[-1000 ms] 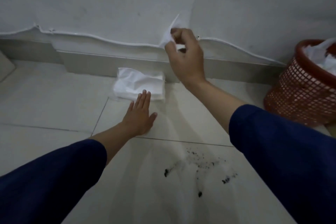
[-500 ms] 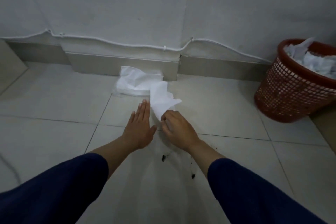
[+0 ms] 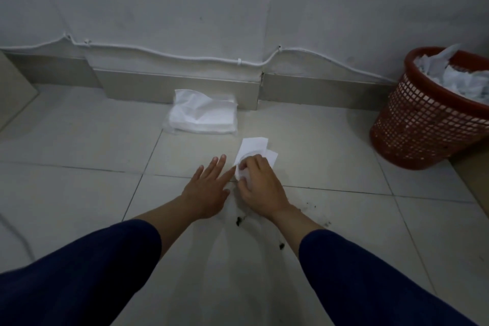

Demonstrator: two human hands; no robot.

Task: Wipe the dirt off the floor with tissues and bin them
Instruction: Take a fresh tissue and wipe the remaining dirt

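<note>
My right hand (image 3: pixel 260 185) grips a white tissue (image 3: pixel 254 148) and presses it on the pale tiled floor just beyond the dirt. My left hand (image 3: pixel 207 188) lies flat on the tile beside it, fingers spread, empty. Black dirt specks (image 3: pixel 239 221) lie on the floor near my right wrist, with more dirt (image 3: pixel 281 246) closer to me. An opened pack of white tissues (image 3: pixel 203 115) rests against the skirting. The red mesh bin (image 3: pixel 423 124) stands at the right, holding crumpled tissues.
A grey wall with a white cable (image 3: pixel 158 54) clipped along it runs across the back, above a beige skirting (image 3: pixel 174 86). A thin cord (image 3: pixel 13 233) curves over the floor at the left edge.
My right hand came down from the wall height with the tissue and now holds it bunched on the floor. The left hand has stayed flat on the tile.
</note>
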